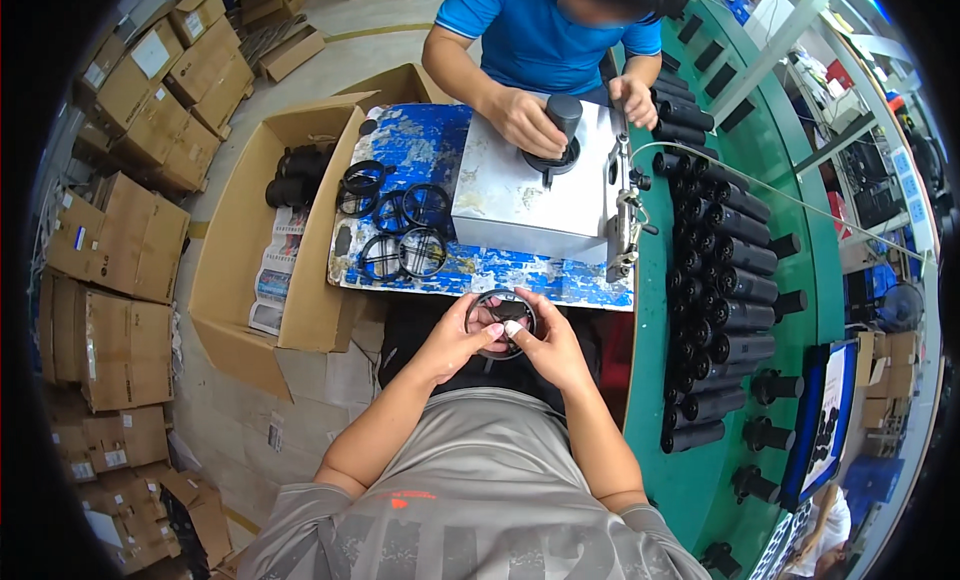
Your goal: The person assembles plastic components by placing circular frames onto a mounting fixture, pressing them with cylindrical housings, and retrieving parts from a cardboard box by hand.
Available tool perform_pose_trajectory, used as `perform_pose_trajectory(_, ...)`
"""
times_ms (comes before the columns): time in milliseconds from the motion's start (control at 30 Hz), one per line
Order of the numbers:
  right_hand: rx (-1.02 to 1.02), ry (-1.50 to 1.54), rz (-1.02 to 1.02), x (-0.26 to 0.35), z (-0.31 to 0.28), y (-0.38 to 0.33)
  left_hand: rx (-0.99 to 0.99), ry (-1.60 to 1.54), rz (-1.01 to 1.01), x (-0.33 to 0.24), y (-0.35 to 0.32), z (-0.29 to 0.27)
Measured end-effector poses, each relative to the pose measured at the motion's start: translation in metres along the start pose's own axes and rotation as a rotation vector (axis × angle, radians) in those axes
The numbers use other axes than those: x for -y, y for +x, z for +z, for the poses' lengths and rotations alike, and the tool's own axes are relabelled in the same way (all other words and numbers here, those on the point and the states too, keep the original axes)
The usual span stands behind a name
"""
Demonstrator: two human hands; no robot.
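Observation:
Both my hands hold one black ring (500, 293) with thin spokes inside, just off the near edge of the blue worn tabletop (500, 283). My left hand (458, 335) grips its left side, and my right hand (550, 342) its right side. Both thumbs press inward near the ring's centre. Several similar black rings (423, 252) lie on the tabletop to the left, some overlapping. Beyond them a metal box-shaped fixture (530, 195) carries a black cylinder (564, 115) in a round black part, with a co-worker's hand (525, 123) on it.
A co-worker in a blue shirt (540, 40) sits across from me. An open cardboard box (235, 270) with black parts and newspaper stands at left. Many black cylinders (735, 285) lie in rows on the green bench (650, 380) at right. Stacked cartons (130, 340) line the far left.

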State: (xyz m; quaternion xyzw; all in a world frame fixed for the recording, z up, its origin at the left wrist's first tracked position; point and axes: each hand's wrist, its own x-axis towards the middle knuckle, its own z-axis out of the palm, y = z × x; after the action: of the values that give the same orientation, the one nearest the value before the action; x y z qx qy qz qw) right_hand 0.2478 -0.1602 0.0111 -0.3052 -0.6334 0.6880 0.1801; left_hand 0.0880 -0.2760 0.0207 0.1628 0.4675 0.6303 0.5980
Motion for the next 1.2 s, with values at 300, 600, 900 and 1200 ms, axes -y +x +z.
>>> perform_pose_trajectory(300, -0.117, -0.341, -0.109, -0.001, 0.005, -0.001, -0.079, 0.235, 0.222, 0.035, 0.010, -0.017)
perform_pose_trajectory(600, -0.112, -0.451, -0.137, -0.002, 0.016, 0.005, -0.197, 0.455, 0.244, 0.046, 0.010, -0.030)
perform_pose_trajectory(900, -0.351, -0.768, -0.212, 0.050, 0.008, 0.026, -0.221, 0.749, 0.534, 0.009, 0.035, -0.001)
perform_pose_trajectory(1200, -0.330, -1.084, -0.325, 0.136, -0.070, 0.192, -0.298, 0.763, 0.749, -0.091, 0.197, 0.038)
